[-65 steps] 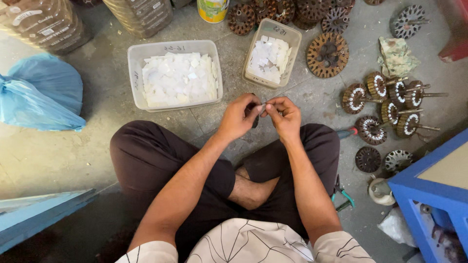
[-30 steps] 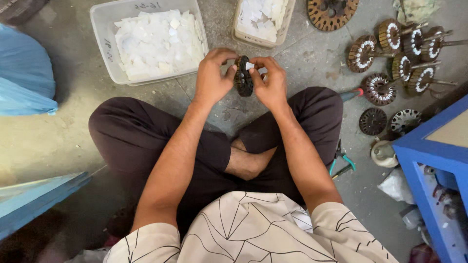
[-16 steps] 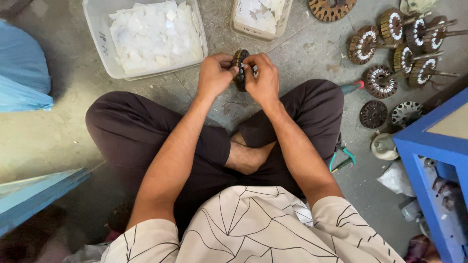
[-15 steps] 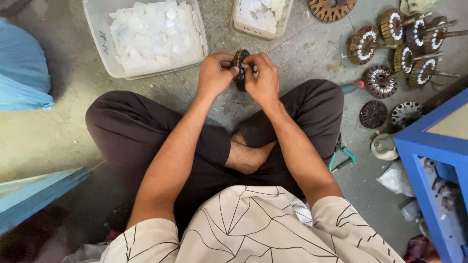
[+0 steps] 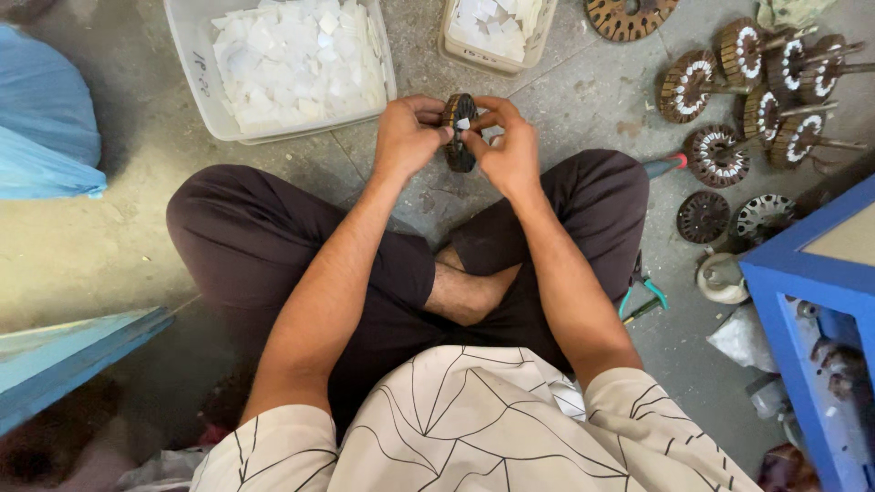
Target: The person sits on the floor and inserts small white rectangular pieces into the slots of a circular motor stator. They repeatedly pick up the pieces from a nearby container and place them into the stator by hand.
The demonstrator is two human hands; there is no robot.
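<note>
I sit cross-legged on a concrete floor. Both hands hold a dark round slotted metal core (image 5: 458, 137) upright above my knees. My left hand (image 5: 406, 137) grips its left side. My right hand (image 5: 507, 146) grips its right side, and its fingertips pinch a small white paper slip at the core's top edge. Just beyond my hands stand a large clear plastic tub (image 5: 202, 87) full of white paper slips and a smaller tub (image 5: 456, 50) with similar slips.
Several wound rotor cores with shafts (image 5: 766, 100) lie on the floor at the right, with flat slotted discs (image 5: 704, 215) near them. Pliers with teal handles (image 5: 641, 296) lie by my right knee. A blue cabinet (image 5: 802, 301) stands right; a blue plastic bag (image 5: 46, 118) left.
Earlier my hands held only something small between fingertips. The dark core then came into both hands, and they have kept it there, with the view shifting slightly closer.
</note>
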